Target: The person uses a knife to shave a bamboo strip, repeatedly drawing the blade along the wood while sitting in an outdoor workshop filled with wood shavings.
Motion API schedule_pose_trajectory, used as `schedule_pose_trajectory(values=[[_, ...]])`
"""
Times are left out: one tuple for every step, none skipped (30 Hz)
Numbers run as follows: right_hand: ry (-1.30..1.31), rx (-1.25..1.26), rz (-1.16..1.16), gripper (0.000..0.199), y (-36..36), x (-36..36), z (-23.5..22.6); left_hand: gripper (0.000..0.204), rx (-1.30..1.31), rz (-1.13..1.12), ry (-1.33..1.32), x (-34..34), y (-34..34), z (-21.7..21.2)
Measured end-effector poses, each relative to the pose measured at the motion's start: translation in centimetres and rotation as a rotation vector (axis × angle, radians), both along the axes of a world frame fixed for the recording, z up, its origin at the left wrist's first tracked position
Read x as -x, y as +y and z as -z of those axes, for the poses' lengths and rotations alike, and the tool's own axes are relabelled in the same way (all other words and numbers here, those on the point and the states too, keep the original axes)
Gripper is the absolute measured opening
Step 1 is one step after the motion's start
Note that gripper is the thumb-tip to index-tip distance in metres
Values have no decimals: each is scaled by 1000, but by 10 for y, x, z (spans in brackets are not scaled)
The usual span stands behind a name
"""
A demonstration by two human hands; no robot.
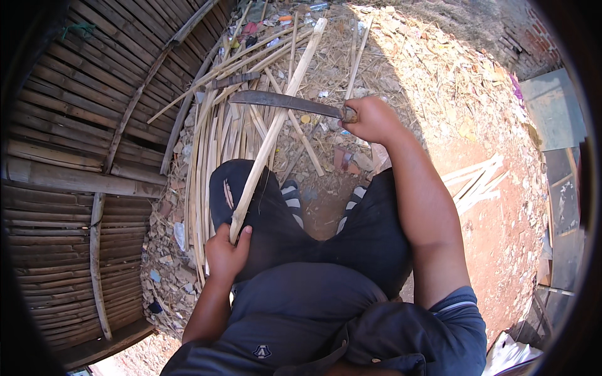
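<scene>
My left hand (pixel 227 250) is closed round the near end of a long pale strip of split bamboo or wood (pixel 276 128). The strip slants up and away over my left thigh, its far end toward the top of the view. My right hand (pixel 370 120) grips the handle of a machete (pixel 288 102), arm stretched forward. The dark, slightly curved blade points left and crosses the strip past its middle; I cannot tell whether it touches. Just beyond the blade's tip lies a dark stick-like tool (pixel 232 80) on the bundle of strips (pixel 216 144).
A slatted bamboo wall (pixel 81 125) stands close on the left. Chips and litter cover the ground (pixel 433 69) ahead. More pale strips (pixel 473 182) lie at the right, near grey panels (pixel 555 109). My sandalled feet (pixel 293 202) rest between my bent knees.
</scene>
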State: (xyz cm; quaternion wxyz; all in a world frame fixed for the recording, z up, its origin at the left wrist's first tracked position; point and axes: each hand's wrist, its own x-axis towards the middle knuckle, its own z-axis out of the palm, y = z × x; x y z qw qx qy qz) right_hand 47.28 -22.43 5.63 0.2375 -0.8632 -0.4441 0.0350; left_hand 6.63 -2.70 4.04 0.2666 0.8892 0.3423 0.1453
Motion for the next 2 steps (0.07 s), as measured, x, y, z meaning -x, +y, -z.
schedule_pose_trajectory(values=[[-3,8,-45,38,0,0,0,45,-11,-5,16,0,0,-1],[-5,8,-46,38,1,0,0,46,-14,-10,21,0,0,-2]])
